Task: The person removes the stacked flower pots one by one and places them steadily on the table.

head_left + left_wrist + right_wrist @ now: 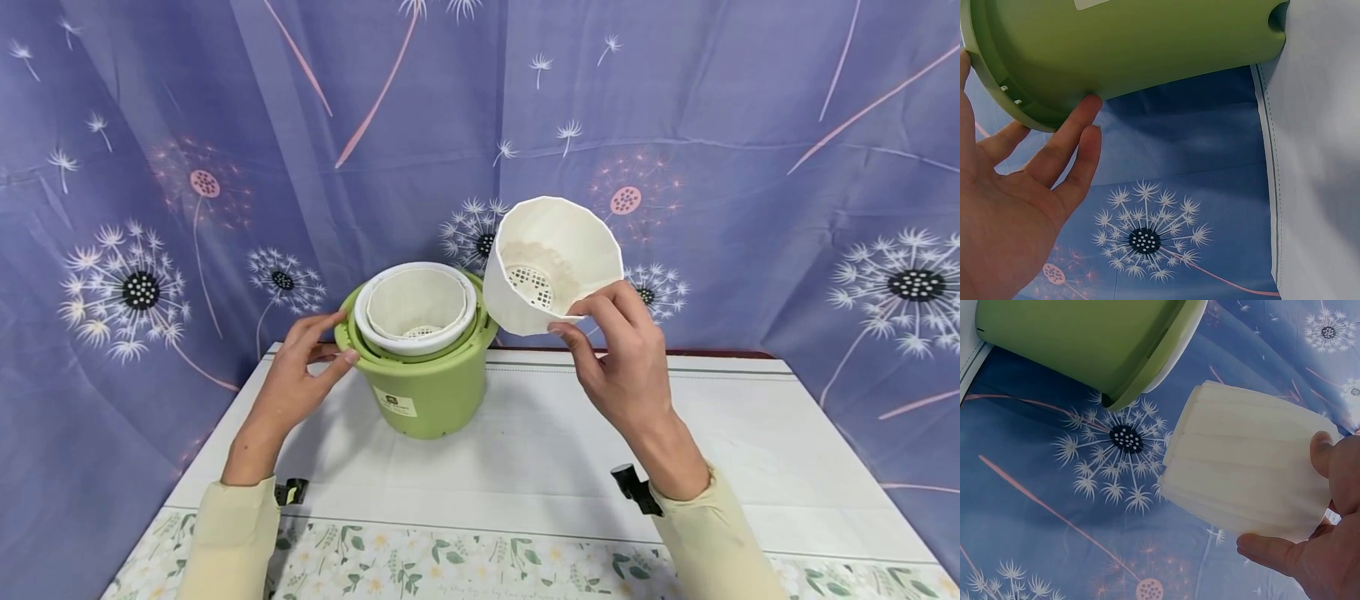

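Observation:
A green flowerpot (427, 392) stands upright on the table, with a round-rimmed white pot (367, 321) nested in it. Inside that sits another off-white pot (416, 293) with a perforated bottom. My left hand (296, 375) holds the green pot's rim from the left; in the left wrist view its fingers (1063, 134) reach under the rim against the outer wall. Off the table, to the right of the nested pots, my right hand (626, 367) pinches the rim of a faceted white pot (517, 312). This pot is tilted, mouth toward me, showing a grid of drainage holes.
A white table cover (555, 467) with a floral front strip (450, 562) lies under the pots. Close behind hangs a blue-purple curtain (720, 233) printed with dandelions, which also runs along both sides. The green pot bears a small label (395, 402).

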Available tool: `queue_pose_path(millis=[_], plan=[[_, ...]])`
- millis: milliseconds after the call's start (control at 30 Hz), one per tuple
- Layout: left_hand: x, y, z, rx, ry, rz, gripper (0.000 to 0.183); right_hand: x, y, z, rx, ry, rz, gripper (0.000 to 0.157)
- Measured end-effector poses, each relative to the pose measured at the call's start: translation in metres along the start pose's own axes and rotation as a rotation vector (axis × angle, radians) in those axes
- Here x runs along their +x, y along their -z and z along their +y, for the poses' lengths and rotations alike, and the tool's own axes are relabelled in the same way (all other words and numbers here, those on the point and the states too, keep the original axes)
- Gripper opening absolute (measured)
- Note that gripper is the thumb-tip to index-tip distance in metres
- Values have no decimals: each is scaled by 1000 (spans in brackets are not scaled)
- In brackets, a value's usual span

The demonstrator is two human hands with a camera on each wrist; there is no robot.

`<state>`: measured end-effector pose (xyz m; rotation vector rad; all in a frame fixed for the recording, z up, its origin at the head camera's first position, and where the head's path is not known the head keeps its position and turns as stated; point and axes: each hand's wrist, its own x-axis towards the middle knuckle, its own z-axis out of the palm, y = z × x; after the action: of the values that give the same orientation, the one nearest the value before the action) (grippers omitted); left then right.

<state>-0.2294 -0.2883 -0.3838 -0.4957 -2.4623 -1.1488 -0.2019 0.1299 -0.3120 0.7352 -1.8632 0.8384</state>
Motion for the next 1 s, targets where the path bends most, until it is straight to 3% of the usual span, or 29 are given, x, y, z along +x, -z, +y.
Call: queue_pose_path(millis=[1000], plan=[[0,-1,0,-14,-18,5,63,-22,19,27,-66,-24,-16,23]])
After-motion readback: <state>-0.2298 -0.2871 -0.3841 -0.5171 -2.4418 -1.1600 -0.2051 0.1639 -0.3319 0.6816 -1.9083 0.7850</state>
